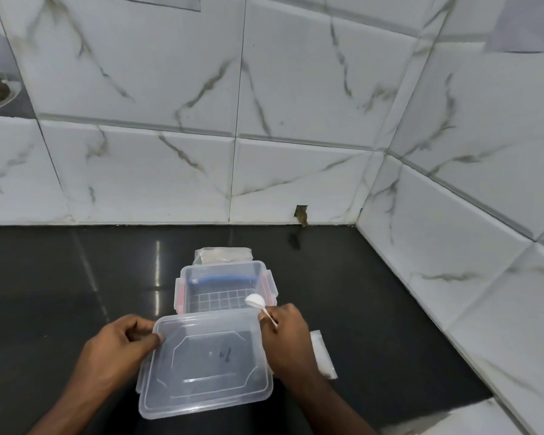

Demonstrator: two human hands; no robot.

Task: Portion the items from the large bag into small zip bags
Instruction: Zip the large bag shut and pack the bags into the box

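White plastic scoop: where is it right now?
Head view, right of centre: the white plastic scoop is pinched in the right hand, its bowl over the near right corner of the open clear plastic container.

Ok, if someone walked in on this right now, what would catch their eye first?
Probably the clear plastic lid at the front of the dark countertop, with the left hand gripping its left edge. Next, the right hand at its right edge pinching a small white scoop above the open clear container just behind. A small filled bag lies right of that hand.
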